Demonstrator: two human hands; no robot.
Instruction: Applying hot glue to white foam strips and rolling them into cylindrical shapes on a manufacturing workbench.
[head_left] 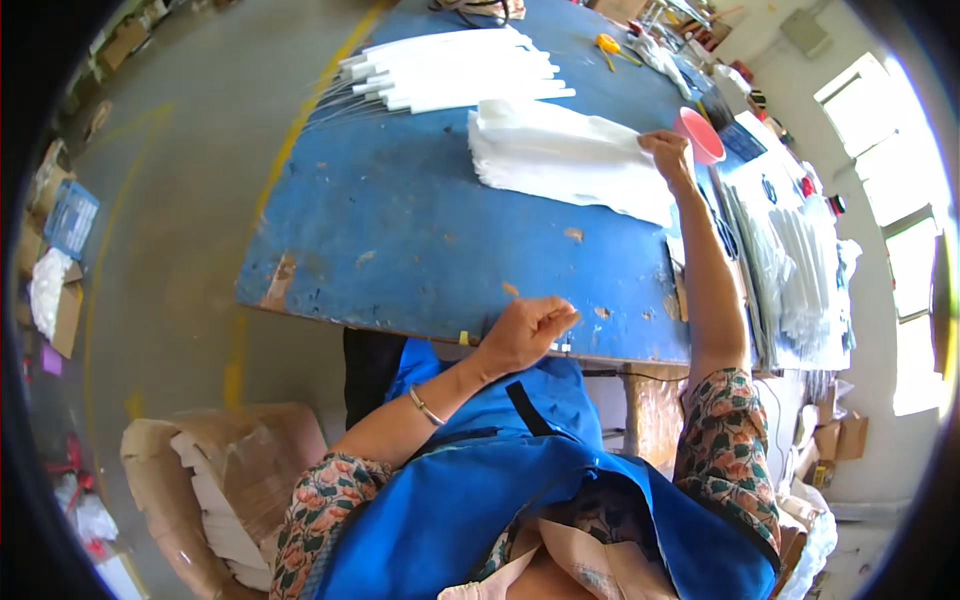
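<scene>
blue apron cloth (520, 490) fills the bottom of the view, with floral sleeves to either side and a carton of white sheets (215, 500) low on the left. just above, the left hand (525, 333) rests at the near edge of the blue table (400, 230), its fingers curled in with the tips pinched together; whether anything small sits between them cannot be told. the right hand (668, 155) is stretched far across, fingers pressed down on the far corner of a stack of white sheets (570, 160) lying flat near the middle right of the tabletop; it is narrow, and the thumb's grip under the top sheet is hidden. a pink cup (700, 135) stands just beside that hand, close to the table's right edge. a bundle of long white strips (450, 70) lies further out, apart from the stack. between the stack and the near edge the worn blue surface is bare, broad on the left side. the table's left edge drops to grey floor with a yellow line (290, 140). along the right edge, a heap of clear bags (790, 270) is washed out by window glare, and the far clutter is too small to make out.
</scene>
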